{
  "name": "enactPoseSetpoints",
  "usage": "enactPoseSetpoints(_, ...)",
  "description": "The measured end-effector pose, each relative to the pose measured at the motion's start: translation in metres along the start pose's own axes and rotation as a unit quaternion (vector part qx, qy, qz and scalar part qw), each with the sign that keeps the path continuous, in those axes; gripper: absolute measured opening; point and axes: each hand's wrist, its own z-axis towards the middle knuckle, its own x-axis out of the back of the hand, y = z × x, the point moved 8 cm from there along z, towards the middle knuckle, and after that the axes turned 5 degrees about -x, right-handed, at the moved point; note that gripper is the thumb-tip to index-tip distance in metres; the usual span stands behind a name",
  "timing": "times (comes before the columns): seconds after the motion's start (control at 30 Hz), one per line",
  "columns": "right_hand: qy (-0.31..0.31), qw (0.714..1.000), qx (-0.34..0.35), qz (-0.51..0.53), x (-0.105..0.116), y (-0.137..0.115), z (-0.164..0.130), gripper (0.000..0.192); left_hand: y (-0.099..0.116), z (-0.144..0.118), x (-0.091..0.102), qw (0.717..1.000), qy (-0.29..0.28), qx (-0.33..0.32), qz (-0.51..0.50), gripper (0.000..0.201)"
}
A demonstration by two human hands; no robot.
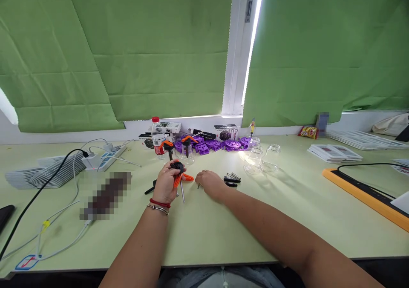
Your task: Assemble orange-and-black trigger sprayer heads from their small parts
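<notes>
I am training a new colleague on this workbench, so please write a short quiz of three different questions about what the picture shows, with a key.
1. True or false: the left hand holds an orange and black tool.
2. Which things stand to the right of the purple parts? A) clear glass jars B) a red kettle C) a blue cup
3. Fill in: the right hand rests on the ____ table, next to some black bits.

Key: 1 true; 2 A, the clear glass jars; 3 green.
</notes>
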Motion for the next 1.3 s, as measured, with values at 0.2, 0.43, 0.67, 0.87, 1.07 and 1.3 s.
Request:
enactPoseSetpoints(0.2, 0.086, 0.949, -0.104, 0.285, 0.024, 0.01, -0.004, 0.024, -0.005, -0.005, -0.007, 0.997, -0.024, 0.056, -0.039, 0.027)
enactPoseSetpoints(0.43, -0.019, 0.664, -0.185, 0.724, 0.01, -0.012, -0.014, 0.049, -0.011, -0.015, -0.028, 0.993, -0.095, 0.063, -0.042, 0.025)
enactPoseSetpoints(0.67, -0.004, 0.625, -0.206, 0.753, 0.004, -0.013, -0.021, 0.035, -0.006, -0.021, -0.04, 0.983, -0.176, -0.006, 0.059, 0.029)
enactPoseSetpoints(0.87, 0.013, 0.645, -0.238, 0.726, 0.007, 0.007, -0.024, 0.026, -0.002, -0.011, -0.026, 0.983, -0.134, -0.025, 0.121, 0.035)
enactPoseSetpoints(1.07, 0.065, 0.661, -0.249, 0.705, 0.016, 0.024, -0.024, 0.023, 0.03, 0.005, 0.026, 0.985, 0.098, -0.137, 0.023, 0.036)
enactPoseSetpoints(1.3, 0.065, 0.802, -0.259, 0.535, 0.008, 0.03, -0.01, 0.027, 0.069, 0.0, 0.077, 0.898, 0.307, -0.308, 0.072, 0.036)
